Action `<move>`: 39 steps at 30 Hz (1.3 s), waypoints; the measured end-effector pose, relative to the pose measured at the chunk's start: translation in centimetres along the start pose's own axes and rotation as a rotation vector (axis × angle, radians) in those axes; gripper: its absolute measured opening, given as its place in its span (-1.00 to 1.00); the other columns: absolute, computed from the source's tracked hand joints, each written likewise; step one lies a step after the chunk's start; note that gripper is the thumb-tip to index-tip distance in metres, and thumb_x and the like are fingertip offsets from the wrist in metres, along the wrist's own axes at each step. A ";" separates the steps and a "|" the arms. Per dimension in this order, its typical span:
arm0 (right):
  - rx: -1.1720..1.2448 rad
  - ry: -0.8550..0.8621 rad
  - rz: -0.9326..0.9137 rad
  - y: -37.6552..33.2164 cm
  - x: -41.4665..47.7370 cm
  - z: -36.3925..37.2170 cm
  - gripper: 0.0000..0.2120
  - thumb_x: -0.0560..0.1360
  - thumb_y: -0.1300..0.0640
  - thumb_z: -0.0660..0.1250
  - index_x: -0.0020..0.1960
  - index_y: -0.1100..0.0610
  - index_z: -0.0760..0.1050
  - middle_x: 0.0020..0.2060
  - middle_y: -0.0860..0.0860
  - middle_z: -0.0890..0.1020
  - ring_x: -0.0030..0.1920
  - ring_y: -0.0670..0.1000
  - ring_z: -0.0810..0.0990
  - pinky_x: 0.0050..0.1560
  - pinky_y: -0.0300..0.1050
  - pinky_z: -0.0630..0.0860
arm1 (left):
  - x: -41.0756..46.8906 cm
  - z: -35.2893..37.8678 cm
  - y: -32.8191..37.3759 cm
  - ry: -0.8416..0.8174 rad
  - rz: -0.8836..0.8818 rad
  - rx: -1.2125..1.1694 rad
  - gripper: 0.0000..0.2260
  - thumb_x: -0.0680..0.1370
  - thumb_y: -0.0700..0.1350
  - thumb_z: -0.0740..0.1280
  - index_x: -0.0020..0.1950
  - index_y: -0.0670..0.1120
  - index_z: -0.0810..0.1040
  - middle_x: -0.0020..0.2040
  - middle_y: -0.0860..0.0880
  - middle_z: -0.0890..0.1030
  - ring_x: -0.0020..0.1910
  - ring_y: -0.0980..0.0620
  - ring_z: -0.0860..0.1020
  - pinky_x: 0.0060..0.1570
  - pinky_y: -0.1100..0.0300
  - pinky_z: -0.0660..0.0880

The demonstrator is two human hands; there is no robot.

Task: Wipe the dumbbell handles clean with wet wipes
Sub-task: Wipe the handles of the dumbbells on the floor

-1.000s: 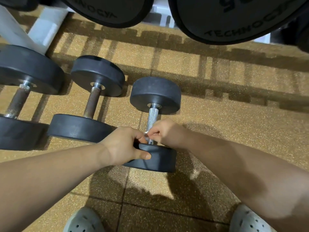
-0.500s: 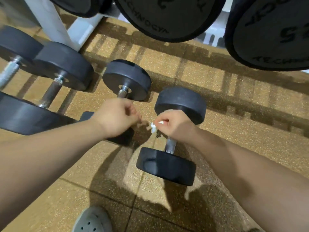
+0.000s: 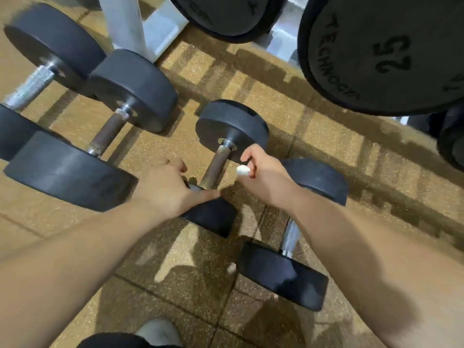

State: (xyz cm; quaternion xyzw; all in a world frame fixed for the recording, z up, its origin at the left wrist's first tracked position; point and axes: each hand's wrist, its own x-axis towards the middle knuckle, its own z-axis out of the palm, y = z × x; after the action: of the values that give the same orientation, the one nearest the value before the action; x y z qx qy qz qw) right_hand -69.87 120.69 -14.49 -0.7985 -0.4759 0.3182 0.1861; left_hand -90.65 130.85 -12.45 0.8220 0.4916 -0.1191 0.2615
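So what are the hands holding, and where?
The right hand pinches a balled white wipe by one end. The left hand rests on a dumbbell head, grip unclear.

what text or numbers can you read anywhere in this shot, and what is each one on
"25": on the face of the large black weight at upper right, seen rotated.
"TECHNOGY" plus a last letter I cannot make out: curved along that same weight's rim.
A fragment of another character at the far right edge of that weight: cut off, unreadable.
Raised letters on the top-centre black weight: cut off by the frame, unreadable.
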 end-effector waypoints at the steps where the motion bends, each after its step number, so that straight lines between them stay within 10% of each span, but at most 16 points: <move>1: -0.008 0.052 -0.020 0.4 0.2 0.6 -0.85 0.49 0.10 0.35 -0.03 -0.07 0.40 -0.26 -0.03 0.55 -0.21 0.05 0.54 -0.18 -0.04 0.48 | 0.2 0.4 0.0 0.021 -0.015 -0.046 -0.01 0.16 0.67 0.21 0.31 -0.04 0.47 0.16 -0.07 0.47 0.17 -0.13 0.46 0.10 -0.02 0.50; 6: 0.008 0.156 -0.124 2.5 1.7 3.4 -0.95 0.46 0.09 0.42 -0.09 -0.03 0.59 -0.27 -0.08 0.57 -0.18 0.01 0.55 -0.07 -0.03 0.53 | 1.6 2.4 0.1 0.020 -0.047 -0.065 0.07 0.06 0.73 0.16 0.36 0.06 0.36 0.20 -0.03 0.39 0.21 -0.13 0.43 0.16 -0.06 0.50; 13: 0.063 0.138 -0.070 0.7 3.5 3.2 -0.80 0.55 0.01 0.33 0.15 -0.06 0.60 0.07 -0.09 0.57 0.05 -0.07 0.54 0.11 -0.12 0.47 | 1.9 2.0 -0.1 0.026 0.027 0.008 -0.32 0.18 0.63 0.21 -0.27 -0.01 0.42 -0.21 -0.03 0.47 -0.11 -0.10 0.48 -0.09 0.03 0.48; 26: -0.092 0.338 -0.248 -0.2 5.9 6.5 -0.90 0.47 0.17 0.42 -0.06 0.11 0.70 -0.08 0.05 0.65 -0.01 0.07 0.62 0.09 -0.16 0.47 | 1.3 3.2 -0.8 0.074 0.244 0.055 -0.38 0.27 0.63 0.11 -0.28 0.07 0.29 -0.22 0.04 0.41 -0.19 -0.04 0.38 0.03 -0.03 0.37; 33: -0.088 0.022 -0.402 0.1 4.8 6.2 -0.94 0.49 0.13 0.43 -0.10 0.07 0.68 -0.15 -0.04 0.65 -0.12 -0.04 0.62 -0.01 -0.20 0.51 | 1.7 5.0 -3.8 0.235 0.207 -0.236 -0.34 0.23 0.65 0.19 -0.19 0.06 0.39 -0.17 0.08 0.46 -0.06 -0.08 0.43 0.00 -0.05 0.40; 39: 0.073 0.269 -0.123 -0.6 7.7 6.3 -0.90 0.52 0.21 0.36 -0.06 0.13 0.66 0.01 0.04 0.65 0.09 0.01 0.58 0.11 -0.27 0.39 | 2.2 4.0 -4.8 0.209 0.268 -0.350 -0.42 0.25 0.55 0.30 -0.22 0.04 0.44 -0.22 0.09 0.49 -0.11 -0.02 0.47 -0.03 -0.02 0.39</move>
State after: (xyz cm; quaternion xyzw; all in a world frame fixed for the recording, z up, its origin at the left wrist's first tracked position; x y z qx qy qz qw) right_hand -71.93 127.74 -21.30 -0.7958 -0.4830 0.2136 0.2964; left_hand -93.55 132.13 -18.29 0.8299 0.4157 0.0895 0.3611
